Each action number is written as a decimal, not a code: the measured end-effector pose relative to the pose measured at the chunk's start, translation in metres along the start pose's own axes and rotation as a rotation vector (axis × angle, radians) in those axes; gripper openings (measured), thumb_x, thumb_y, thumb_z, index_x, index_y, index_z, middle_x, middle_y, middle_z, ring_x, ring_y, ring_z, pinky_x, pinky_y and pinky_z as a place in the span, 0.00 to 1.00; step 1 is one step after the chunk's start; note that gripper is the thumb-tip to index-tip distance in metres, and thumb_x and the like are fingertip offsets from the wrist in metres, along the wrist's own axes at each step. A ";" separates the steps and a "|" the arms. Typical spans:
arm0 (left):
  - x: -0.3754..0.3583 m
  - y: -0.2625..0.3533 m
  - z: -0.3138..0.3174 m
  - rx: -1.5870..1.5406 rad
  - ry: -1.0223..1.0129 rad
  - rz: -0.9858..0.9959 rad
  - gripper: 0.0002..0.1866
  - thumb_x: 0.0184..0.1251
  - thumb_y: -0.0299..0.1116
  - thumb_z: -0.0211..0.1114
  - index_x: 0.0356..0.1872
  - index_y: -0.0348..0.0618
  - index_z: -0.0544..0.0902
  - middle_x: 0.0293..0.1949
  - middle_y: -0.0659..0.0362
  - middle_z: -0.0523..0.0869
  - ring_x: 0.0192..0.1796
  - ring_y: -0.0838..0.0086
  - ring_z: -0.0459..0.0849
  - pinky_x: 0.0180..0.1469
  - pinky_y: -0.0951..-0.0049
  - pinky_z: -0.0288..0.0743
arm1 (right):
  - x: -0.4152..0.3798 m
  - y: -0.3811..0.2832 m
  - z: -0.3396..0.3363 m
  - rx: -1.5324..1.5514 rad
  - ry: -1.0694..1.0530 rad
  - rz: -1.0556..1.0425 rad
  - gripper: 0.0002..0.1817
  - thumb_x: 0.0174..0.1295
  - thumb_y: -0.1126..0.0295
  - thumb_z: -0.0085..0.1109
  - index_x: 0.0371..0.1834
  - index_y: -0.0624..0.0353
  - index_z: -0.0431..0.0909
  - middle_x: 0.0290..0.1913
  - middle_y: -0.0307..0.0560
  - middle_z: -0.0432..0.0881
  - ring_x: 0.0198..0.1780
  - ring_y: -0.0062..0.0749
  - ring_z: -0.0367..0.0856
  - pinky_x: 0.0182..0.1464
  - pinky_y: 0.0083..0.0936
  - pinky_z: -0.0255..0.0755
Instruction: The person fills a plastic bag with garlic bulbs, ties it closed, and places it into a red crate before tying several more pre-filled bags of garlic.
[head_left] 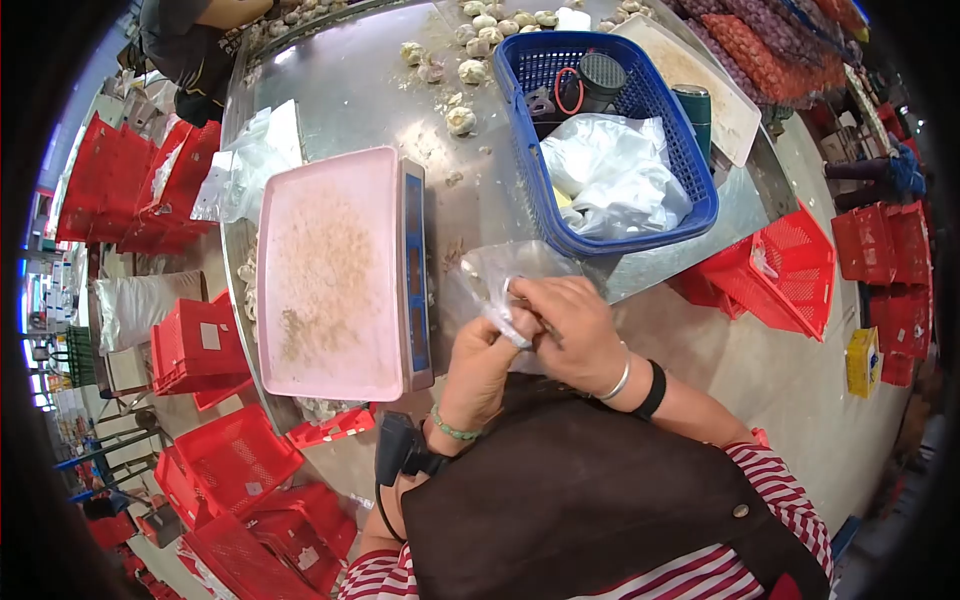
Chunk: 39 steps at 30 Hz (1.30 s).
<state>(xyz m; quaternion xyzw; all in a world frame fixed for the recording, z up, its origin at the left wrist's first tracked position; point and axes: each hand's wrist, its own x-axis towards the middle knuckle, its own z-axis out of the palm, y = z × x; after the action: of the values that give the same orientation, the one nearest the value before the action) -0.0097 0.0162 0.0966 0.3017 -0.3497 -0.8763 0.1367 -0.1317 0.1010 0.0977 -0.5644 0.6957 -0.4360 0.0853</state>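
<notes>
A clear plastic bag (pixel 515 262) with pale garlic bulbs showing through it lies at the near edge of the metal table. My left hand (pixel 482 365) pinches the gathered neck of the bag from the left. From the right, my right hand (pixel 575 325) closes its fingers on the same twisted neck, close against the left fingertips. Left of the hands stands a scale (pixel 414 270) with a pink tray (pixel 330 375) on top, dusted with brown skin crumbs. A blue basket (pixel 600 243) is just beyond my right hand, holding white plastic bags (pixel 625 175) and a dark round container (pixel 602 78).
Loose garlic bulbs (pixel 472 71) are scattered at the far side of the metal table (pixel 340 95). Clear bags (pixel 255 165) lie at its left edge. A green flask (pixel 693 115) stands beside the basket. Red crates (pixel 225 455) surround the table. Another person (pixel 190 50) is at far left.
</notes>
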 end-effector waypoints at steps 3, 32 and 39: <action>-0.007 0.003 -0.011 -0.114 0.049 0.045 0.06 0.63 0.28 0.60 0.37 0.36 0.79 0.38 0.57 0.82 0.45 0.70 0.81 0.49 0.68 0.75 | -0.010 0.025 -0.009 0.020 0.051 0.041 0.14 0.47 0.82 0.49 0.37 0.63 0.79 0.36 0.50 0.82 0.40 0.44 0.80 0.48 0.34 0.71; -0.021 -0.013 -0.045 -0.085 -0.142 -0.186 0.20 0.64 0.27 0.56 0.58 0.35 0.70 0.37 0.51 0.82 0.26 0.73 0.79 0.25 0.79 0.72 | -0.045 0.060 -0.037 1.766 -0.129 0.868 0.19 0.58 0.81 0.49 0.54 0.62 0.63 0.50 0.55 0.76 0.46 0.36 0.80 0.29 0.18 0.77; 0.005 -0.029 -0.022 -0.288 -0.094 -0.084 0.27 0.63 0.33 0.63 0.62 0.46 0.64 0.42 0.63 0.79 0.41 0.81 0.79 0.37 0.83 0.74 | -0.026 -0.040 -0.017 0.565 -0.415 0.602 0.35 0.51 0.88 0.52 0.65 0.59 0.56 0.57 0.55 0.74 0.43 0.31 0.82 0.34 0.23 0.78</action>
<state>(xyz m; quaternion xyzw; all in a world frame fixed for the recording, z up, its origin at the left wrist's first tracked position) -0.0007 0.0235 0.0618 0.2519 -0.2137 -0.9355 0.1251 -0.1048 0.1323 0.1260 -0.3671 0.6508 -0.4423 0.4960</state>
